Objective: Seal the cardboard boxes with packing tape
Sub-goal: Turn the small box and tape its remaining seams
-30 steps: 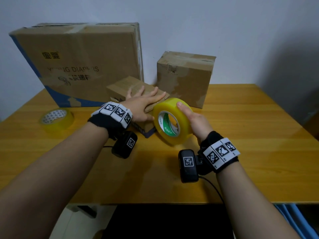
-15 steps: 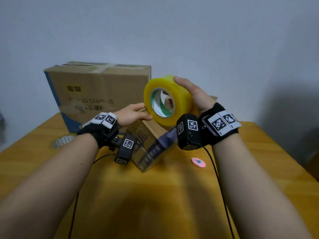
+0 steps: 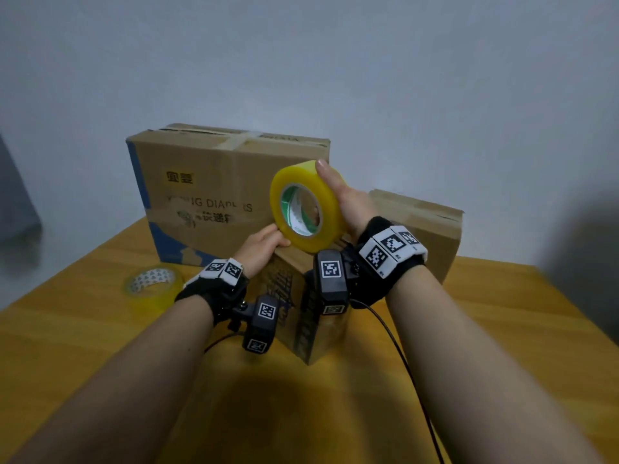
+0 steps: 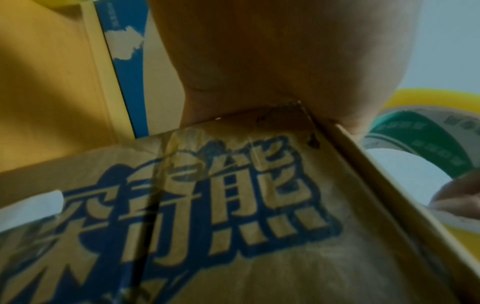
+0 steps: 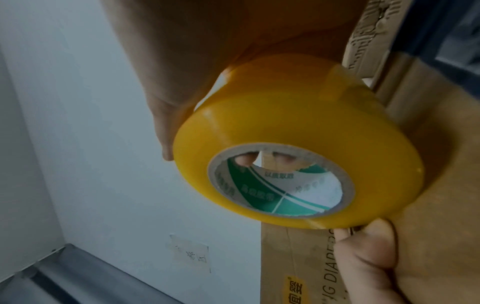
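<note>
While the right hand [image 3: 348,202] is gripping the yellow tape roll [image 3: 306,207] with fingers curled over its far side and thumb along the top edge, the roll is being held upright in the air above the small box [image 3: 301,306], in front of the big diaper box [image 3: 207,189]. Fingertips are showing through the roll's core in the right wrist view, roll [image 5: 298,148] filling most of that frame. Left hand [image 3: 261,249] is sitting on the top edge of the small box, thumb [image 5: 369,253] touching the roll's lower rim; palm is lying over the box corner in the left wrist view [image 4: 259,61], so it looks like it is holding the box top, fingers hidden behind the edge. Small box is standing on the wooden table [image 3: 485,346], blue printed characters on its side [image 4: 221,195]. Medium box [image 3: 432,229] is sitting behind the right wrist. Second tape roll [image 3: 152,286] is lying flat on the table at left, well apart from both hands.
</note>
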